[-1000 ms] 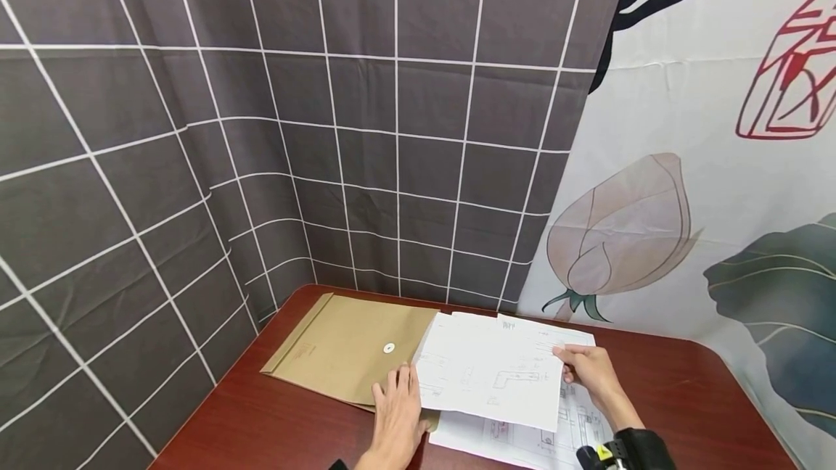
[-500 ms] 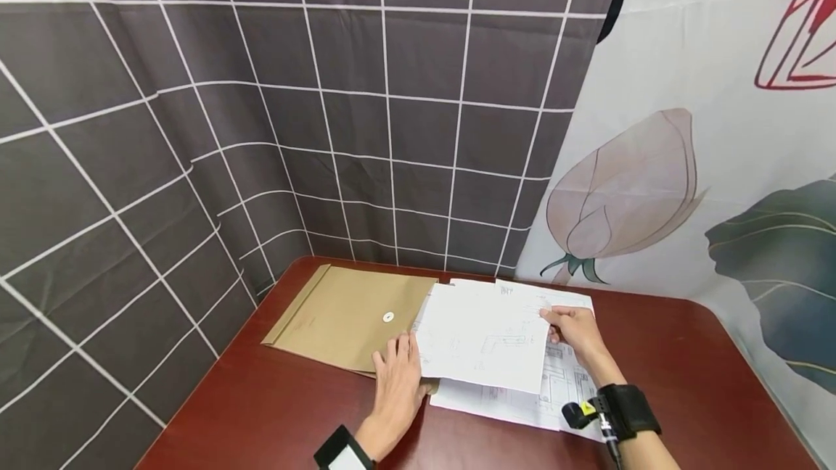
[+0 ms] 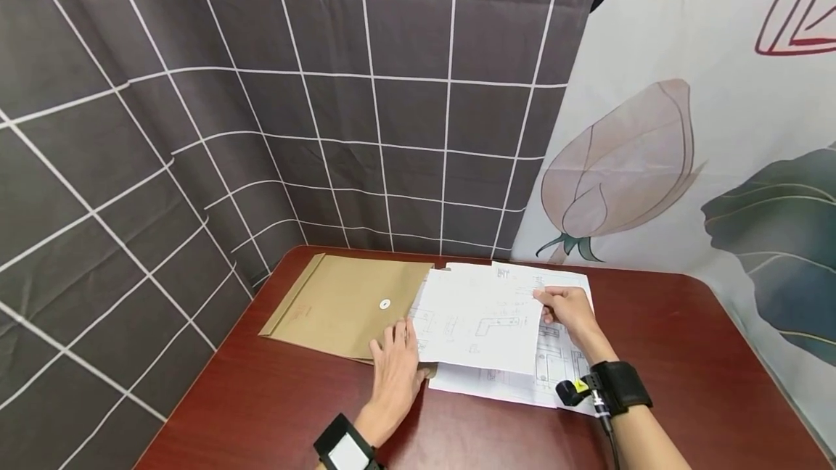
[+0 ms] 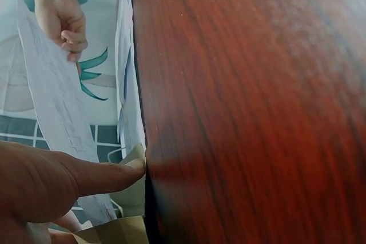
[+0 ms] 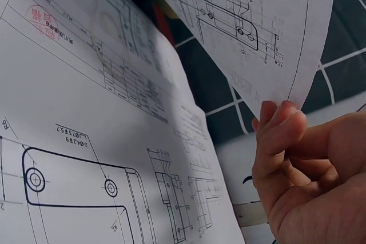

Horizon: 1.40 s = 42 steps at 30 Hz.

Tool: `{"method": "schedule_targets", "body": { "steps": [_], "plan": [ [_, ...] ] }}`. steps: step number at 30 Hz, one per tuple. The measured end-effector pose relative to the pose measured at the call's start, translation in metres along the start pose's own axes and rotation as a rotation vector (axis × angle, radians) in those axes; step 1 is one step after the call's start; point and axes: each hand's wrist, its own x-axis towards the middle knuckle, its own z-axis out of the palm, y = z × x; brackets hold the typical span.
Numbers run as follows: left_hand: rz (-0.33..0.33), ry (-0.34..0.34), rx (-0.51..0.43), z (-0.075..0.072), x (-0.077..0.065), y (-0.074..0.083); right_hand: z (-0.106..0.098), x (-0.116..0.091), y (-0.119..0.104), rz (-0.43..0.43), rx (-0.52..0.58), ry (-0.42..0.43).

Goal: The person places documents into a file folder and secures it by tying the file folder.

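Note:
A kraft paper envelope (image 3: 349,303) with a white round button lies on the left of the table. My left hand (image 3: 397,368) grips it at its right-hand mouth, fingers on the upper layer and thumb (image 4: 114,176) down on the lower flap. My right hand (image 3: 567,310) pinches the right edge of a white drawing sheet (image 3: 477,318) between thumb and fingertips. This sheet is tilted, its right side raised, its left end at the envelope's mouth. Beneath it lie more printed technical drawings (image 5: 86,158), partly covered; one bears a red stamp.
The reddish-brown wooden table (image 3: 287,397) stands against a dark grid-patterned curtain (image 3: 405,114). A white cloth printed with a pink lotus bud (image 3: 620,165) hangs at the back right. Black camera straps (image 3: 620,386) sit on the wrists, with a cable trailing from the right one.
The head view has tilted downward, so the table appears higher. The right hand has moved slightly left toward the envelope with the drawing sheet. The left hand keeps its place at the envelope's mouth.

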Motion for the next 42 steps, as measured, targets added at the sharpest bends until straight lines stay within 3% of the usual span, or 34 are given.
{"method": "schedule_targets", "body": {
  "steps": [16, 25, 42],
  "plan": [
    [-0.023, -0.017, -0.024, 0.001, -0.004, 0.001, 0.013, 0.006, -0.007, 0.015, 0.001, -0.004],
    [-0.001, 0.026, -0.001, 0.001, 0.002, 0.0, 0.016, 0.011, -0.011, -0.007, 0.01, 0.001],
    [-0.008, -0.022, -0.02, -0.001, 0.002, 0.0, 0.022, 0.014, -0.012, 0.014, 0.021, 0.014]
  ]
}}
